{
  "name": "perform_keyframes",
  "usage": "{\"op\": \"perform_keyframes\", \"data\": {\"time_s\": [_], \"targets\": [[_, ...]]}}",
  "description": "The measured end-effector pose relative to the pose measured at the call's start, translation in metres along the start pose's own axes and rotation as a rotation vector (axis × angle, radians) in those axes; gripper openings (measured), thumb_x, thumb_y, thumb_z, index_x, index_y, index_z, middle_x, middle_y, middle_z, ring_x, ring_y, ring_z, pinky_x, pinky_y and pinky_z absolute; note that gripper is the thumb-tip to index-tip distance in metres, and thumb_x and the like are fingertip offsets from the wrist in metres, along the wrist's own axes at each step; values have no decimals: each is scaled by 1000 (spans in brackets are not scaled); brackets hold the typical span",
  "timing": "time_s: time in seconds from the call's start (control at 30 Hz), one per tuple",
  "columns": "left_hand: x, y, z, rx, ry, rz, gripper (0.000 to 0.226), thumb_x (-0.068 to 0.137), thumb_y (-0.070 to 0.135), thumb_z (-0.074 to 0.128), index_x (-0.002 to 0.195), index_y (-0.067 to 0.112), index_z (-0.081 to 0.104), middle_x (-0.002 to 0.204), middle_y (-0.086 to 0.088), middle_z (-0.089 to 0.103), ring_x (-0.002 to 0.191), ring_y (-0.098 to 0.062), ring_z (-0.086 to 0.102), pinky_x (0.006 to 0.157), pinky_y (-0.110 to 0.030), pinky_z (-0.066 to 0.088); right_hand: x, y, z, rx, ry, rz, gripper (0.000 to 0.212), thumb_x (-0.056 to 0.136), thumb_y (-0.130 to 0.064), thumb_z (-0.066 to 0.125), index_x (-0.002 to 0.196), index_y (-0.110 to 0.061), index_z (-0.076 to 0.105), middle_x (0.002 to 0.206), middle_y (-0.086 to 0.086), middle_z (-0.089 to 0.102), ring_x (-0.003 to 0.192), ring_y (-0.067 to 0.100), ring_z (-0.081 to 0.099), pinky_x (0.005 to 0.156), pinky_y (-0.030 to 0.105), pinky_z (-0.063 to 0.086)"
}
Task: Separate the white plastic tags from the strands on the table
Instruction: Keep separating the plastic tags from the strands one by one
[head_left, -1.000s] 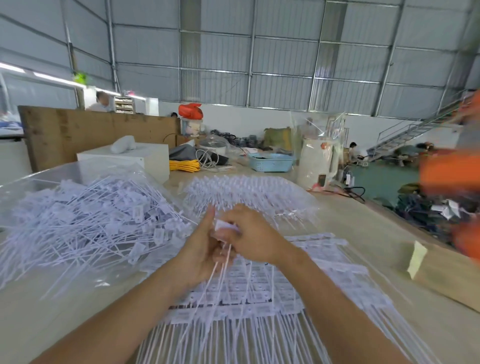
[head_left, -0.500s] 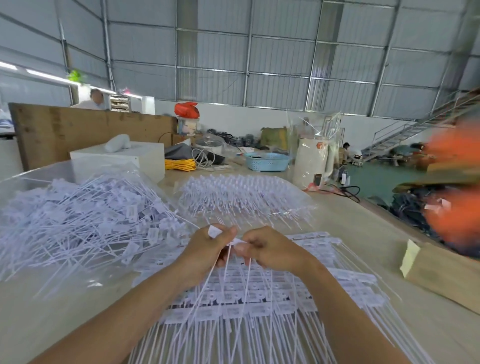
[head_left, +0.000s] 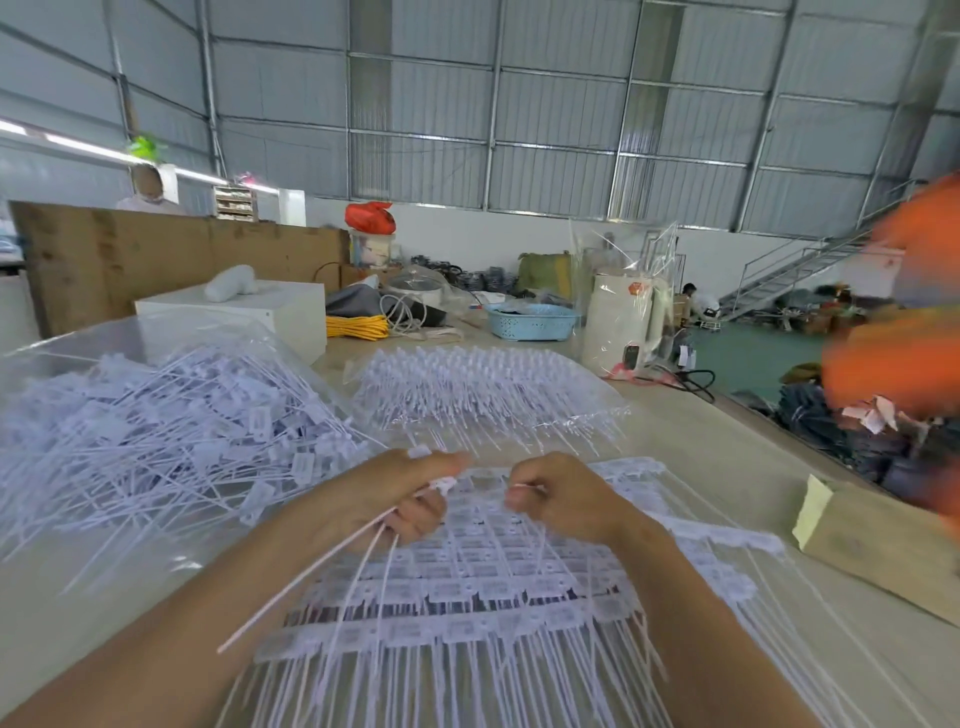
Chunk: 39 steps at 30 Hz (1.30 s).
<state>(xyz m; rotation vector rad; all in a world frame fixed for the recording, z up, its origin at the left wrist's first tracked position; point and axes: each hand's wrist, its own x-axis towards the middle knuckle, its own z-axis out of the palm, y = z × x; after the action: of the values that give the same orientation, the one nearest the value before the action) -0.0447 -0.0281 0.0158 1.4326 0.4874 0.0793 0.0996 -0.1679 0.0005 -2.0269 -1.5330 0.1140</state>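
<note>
Centrally, left hand (head_left: 400, 499) pinches one white plastic tag (head_left: 443, 484), its strand (head_left: 311, 577) trailing down-left; right hand (head_left: 558, 496) pinches another small white piece (head_left: 521, 487). Joined tag sheets (head_left: 467, 587) lie below on table (head_left: 691, 447); printing unreadable.

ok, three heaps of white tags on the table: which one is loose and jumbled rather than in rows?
The left heap, on clear plastic: its tags cross at all angles. The others lie in rows.
</note>
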Motion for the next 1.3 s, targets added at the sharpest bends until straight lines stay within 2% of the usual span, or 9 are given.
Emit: {"op": "perform_keyframes", "data": {"time_s": [0.17,0.27,0.33,0.5,0.63,0.77,0.97,1.1,1.3], "targets": [[5,10,-28,-611,115,234,17,95,29,49,87,14,50,52,-3,50,33,-5,44,31,-11,38,-1,-9,-13,306,229,15,35,93,-13,55,69,12,53,59,2,42,46,-1,40,50,9,33],[10,-6,-13,-417,126,270,11,96,14,48,98,7,57,67,-13,60,40,-11,51,36,-15,42,8,-26,1,189,147,-67,31,91,-16,60,75,10,58,66,8,46,56,8,42,58,25,38],[13,-16,6,-263,86,304,23,89,27,56,97,6,57,60,-5,56,40,-8,47,36,-15,36,11,-28,8,127,162,-97,24,88,-17,64,79,5,64,70,2,48,69,13,44,67,29,37],[15,-21,29,-128,-27,294,72,65,54,65,106,-5,63,68,-4,61,47,-8,44,38,-14,33,12,-22,7,168,258,-57,5,84,-11,68,85,-15,68,97,6,45,79,2,45,72,10,39],[14,-24,33,-128,-86,269,37,62,33,75,87,8,64,66,-5,65,44,-6,44,37,-13,31,10,-29,6,271,233,-60,6,87,-11,65,83,-15,68,96,0,52,81,8,52,63,6,43],[16,-26,33,-107,9,280,8,82,11,69,82,6,64,57,-1,61,38,-5,42,34,-14,29,2,-25,-12,537,111,-7,26,99,-24,41,108,-15,64,90,-3,63,78,12,61,70,22,50],[16,-25,37,-102,186,303,13,89,23,66,81,13,63,54,1,55,35,-6,39,35,-12,26,-7,-10,-24,318,-135,122,22,94,-24,55,81,-9,65,76,5,66,50,10,56,57,21,49],[15,-25,42,41,269,339,32,89,42,61,73,14,63,49,4,58,32,-5,38,35,-11,28,-3,-15,-14,254,-135,70,28,94,-23,56,81,0,65,67,-5,63,44,6,48,49,17,42],[13,-19,41,195,247,229,28,92,35,58,75,14,62,49,0,55,29,-5,37,35,-10,26,-1,-14,-10,249,-116,21,20,90,-5,58,71,-3,64,47,-17,54,43,-4,46,48,6,35]]}}
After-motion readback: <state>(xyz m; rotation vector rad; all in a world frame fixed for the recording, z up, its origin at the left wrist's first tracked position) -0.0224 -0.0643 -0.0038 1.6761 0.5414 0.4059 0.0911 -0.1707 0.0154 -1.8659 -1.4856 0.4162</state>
